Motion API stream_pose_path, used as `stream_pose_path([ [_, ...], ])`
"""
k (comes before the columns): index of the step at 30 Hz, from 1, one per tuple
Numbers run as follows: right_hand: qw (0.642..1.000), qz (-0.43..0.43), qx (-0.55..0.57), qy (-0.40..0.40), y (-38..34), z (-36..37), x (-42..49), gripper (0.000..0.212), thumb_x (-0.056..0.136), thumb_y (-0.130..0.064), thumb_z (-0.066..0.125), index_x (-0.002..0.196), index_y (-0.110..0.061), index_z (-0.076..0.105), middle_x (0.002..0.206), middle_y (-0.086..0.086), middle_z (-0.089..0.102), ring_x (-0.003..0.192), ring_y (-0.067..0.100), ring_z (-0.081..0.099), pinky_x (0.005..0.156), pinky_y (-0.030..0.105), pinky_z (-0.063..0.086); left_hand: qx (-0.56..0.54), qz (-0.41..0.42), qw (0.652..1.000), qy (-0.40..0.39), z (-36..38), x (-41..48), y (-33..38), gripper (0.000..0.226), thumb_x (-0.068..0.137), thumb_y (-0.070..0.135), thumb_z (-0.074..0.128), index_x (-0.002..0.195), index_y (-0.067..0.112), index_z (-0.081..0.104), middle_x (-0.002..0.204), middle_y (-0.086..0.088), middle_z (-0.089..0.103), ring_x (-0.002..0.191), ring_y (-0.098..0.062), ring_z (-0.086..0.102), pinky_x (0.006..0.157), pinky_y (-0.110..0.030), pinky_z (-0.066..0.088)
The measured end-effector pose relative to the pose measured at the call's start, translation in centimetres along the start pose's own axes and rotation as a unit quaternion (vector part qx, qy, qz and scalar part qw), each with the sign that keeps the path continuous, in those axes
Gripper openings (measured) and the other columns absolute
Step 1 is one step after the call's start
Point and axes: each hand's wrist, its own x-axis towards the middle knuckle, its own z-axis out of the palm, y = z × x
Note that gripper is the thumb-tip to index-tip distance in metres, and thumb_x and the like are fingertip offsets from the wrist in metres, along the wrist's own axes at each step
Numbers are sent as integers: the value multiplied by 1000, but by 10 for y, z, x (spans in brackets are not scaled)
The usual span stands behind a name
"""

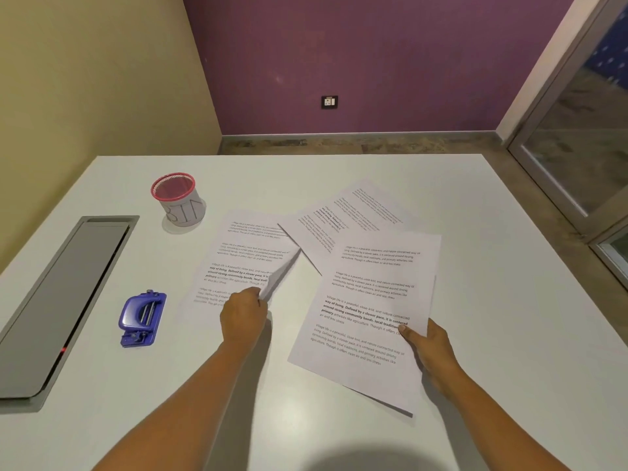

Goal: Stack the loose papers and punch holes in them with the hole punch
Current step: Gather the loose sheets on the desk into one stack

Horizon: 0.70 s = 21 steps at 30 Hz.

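— How many papers are out?

— Four printed sheets that I can tell apart, spread on the white desk (pixel 492 266). There is the left sheet (pixel 244 253), two far sheets (pixel 316 229) that overlap each other beyond it, and the right sheet (pixel 367 300), which covers a near corner of that pair. A second edge shows along the right sheet's side, but I cannot tell whether another page lies under it.

— And the hands?

— Two, both busy. The left hand (pixel 243 316) has its fingers (pixel 253 295) curled, pinching the near right corner of the left sheet, and that corner is bent up off the desk. The right hand (pixel 430 348) grips the right sheet at its right edge, thumb (pixel 409 334) on top and the other fingers underneath. That sheet's near end is raised and throws a shadow.

— Where is the hole punch?

— One blue hole punch (pixel 142 319) stands on the desk to the left of the left hand, apart from every sheet.

— Anything else?

— One red-rimmed mesh cup (pixel 178 200) marked "BIN" stands behind the punch. One grey panel (pixel 61 300) is set into the desk at the far left.
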Motion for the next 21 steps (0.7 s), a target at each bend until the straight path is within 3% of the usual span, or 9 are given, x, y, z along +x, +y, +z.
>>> stream_pose_path([
  [3, 1000, 4, 2, -21, -2, 5, -3, 30, 88, -5, 58, 118, -11, 57, 109, 4, 64, 96, 25, 62, 88, 35, 48, -48, 29, 998, 30, -8, -12, 7, 41, 76, 0, 49, 49, 18, 24, 44, 4, 29, 43, -12, 28, 43, -23, 19],
  [6, 999, 13, 8, -50, -5, 13, -7, 27, 90, -7, 56, 116, -15, 56, 106, 2, 65, 93, 20, 64, 82, 31, 51, -66, 67, 995, 23, -13, -31, 20, 44, 77, 4, 52, 48, 23, 24, 41, 9, 26, 41, -6, 25, 42, -23, 17],
  [8, 997, 22, 12, -70, -7, 20, -11, 25, 91, -8, 55, 114, -17, 56, 104, 0, 66, 88, 14, 65, 70, 23, 53, -90, 87, 992, 8, -9, -45, 28, 41, 80, 7, 53, 48, 27, 36, 40, 8, 33, 40, -1, 26, 41, -20, 17],
  [9, 996, 29, 16, -81, -8, 23, -12, 24, 91, -9, 54, 114, -17, 57, 104, 1, 66, 87, 13, 65, 68, 21, 53, -104, 97, 990, -7, -7, -52, 32, 33, 82, 10, 54, 55, 28, 51, 42, 6, 45, 41, -1, 29, 41, -17, 19],
  [11, 993, 47, 31, -104, -9, 29, -13, 25, 92, -8, 52, 115, -15, 57, 107, 4, 67, 90, 17, 66, 69, 23, 55, -119, 114, 986, -28, -3, -63, 41, 19, 85, 15, 53, 88, 18, 71, 58, -5, 63, 46, -8, 43, 44, -17, 25],
  [13, 989, 63, 49, -122, -10, 35, -15, 26, 93, -7, 51, 118, -13, 56, 110, 7, 67, 94, 23, 66, 72, 28, 56, -121, 128, 984, -41, 1, -73, 49, 25, 87, 17, 50, 103, 17, 69, 68, -8, 69, 56, -19, 55, 50, -22, 33],
  [18, 978, 94, 94, -160, -11, 41, -17, 29, 92, -6, 51, 121, -9, 55, 112, 11, 67, 97, 27, 67, 74, 34, 58, -138, 176, 973, -52, 5, -87, 55, 22, 88, 22, 46, 93, 18, 67, 64, -4, 66, 56, -17, 52, 55, -28, 40],
  [21, 966, 109, 139, -190, -14, 42, -17, 29, 92, -4, 50, 120, -6, 56, 111, 14, 68, 91, 28, 70, 67, 35, 59, -129, 201, 965, -104, 6, -93, 52, 27, 87, 34, 46, 105, 27, 65, 80, 0, 72, 72, -17, 63, 67, -28, 47],
])
